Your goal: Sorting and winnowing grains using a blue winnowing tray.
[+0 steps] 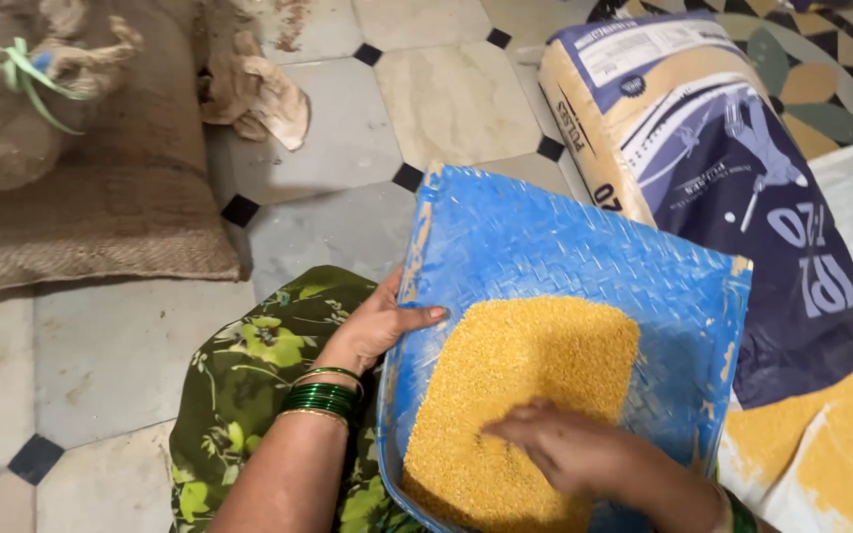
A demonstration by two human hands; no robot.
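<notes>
A blue woven winnowing tray rests tilted over my lap, with a heap of small yellow split pulses on its near half. My left hand grips the tray's left rim, thumb lying on the inner face beside the grain. Green bangles circle that wrist. My right hand lies flat on the grain near the tray's front, fingers spread and blurred, holding nothing I can make out.
A large printed sack of white and dark blue lies to the right of the tray. More yellow pulses are spread on a white sheet at the right. Burlap sacks and a crumpled cloth sit on the tiled floor at upper left.
</notes>
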